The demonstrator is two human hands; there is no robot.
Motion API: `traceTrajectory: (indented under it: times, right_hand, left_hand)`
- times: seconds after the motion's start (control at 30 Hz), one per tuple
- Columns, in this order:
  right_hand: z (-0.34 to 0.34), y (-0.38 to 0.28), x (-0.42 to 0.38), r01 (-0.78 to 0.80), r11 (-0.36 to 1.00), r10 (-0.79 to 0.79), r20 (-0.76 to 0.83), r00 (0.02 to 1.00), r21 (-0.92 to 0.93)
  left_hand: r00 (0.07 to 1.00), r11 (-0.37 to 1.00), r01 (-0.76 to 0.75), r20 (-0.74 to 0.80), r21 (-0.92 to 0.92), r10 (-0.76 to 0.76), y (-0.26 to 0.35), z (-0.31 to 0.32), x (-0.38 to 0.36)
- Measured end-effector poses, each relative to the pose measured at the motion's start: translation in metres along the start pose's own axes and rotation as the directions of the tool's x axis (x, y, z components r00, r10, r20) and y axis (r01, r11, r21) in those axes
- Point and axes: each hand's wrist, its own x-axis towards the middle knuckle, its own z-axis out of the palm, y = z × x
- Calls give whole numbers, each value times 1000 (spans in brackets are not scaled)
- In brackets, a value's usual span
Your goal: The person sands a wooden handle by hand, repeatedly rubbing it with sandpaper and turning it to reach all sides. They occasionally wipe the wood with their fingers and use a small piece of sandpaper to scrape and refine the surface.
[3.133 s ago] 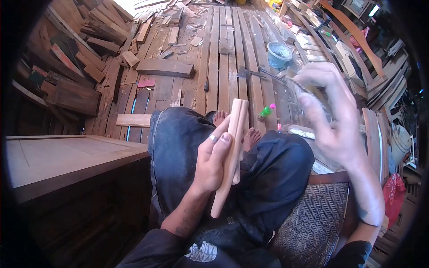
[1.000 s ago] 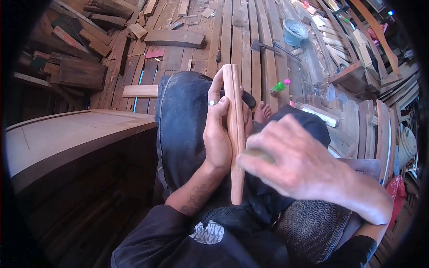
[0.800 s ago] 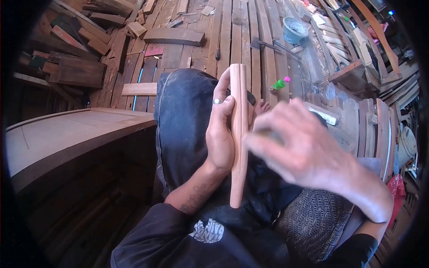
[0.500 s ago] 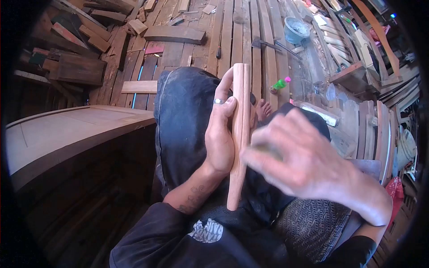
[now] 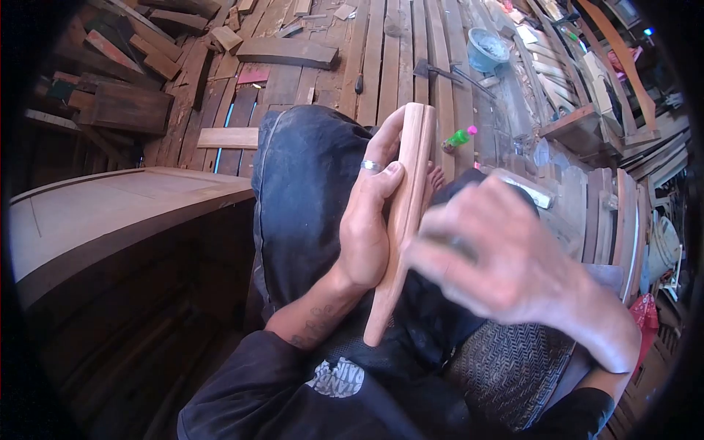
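A pale wooden piece (image 5: 409, 198), long and narrow with a groove along its face and a tapered lower end, stands over my lap. My left hand (image 5: 367, 227) wraps it from the left side, thumb lying along its surface and a ring on one finger. Close against its right edge is my right hand (image 5: 499, 257), fingers curled and smeared by motion. Whatever sits between that thumb and those fingers is hidden by the curl and the blur.
Beyond my knees, a green bottle with a pink cap (image 5: 460, 137), an axe-like tool (image 5: 440, 72) and a blue bucket (image 5: 488, 50) sit on the plank floor. A wooden panel (image 5: 110, 213) is at my left. Wood offcuts (image 5: 286, 53) lie ahead.
The wooden piece has tilted, its upper end shifting right and its lower end slightly left. My left hand turned with it. My right hand stays beside it, still blurred.
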Motion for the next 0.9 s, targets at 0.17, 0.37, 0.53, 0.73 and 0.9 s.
traceTrajectory:
  times: [0.17,0.37,0.53,0.73,0.9]
  right_hand:
    - [-5,6,3,-7,1000,7,10,1000,2]
    - [-10,9,5,-20,1000,20,4,1000,0]
    - [-3,-10,0,11,999,-14,62,998,48]
    - [-5,-4,-1,-6,1000,6,15,1000,22]
    - [-8,3,2,-29,999,30,-13,999,31]
  left_hand:
    - [997,999,-11,78,30,9,-5,-7,1]
    - [997,1000,-1,75,12,0,-5,-3,2]
    - [999,1000,6,49,-12,-6,-2,2,0]
    - [998,1000,3,59,8,-4,-3,-1,-1]
    - [999,1000,16,33,27,-17,-3,-3,-1]
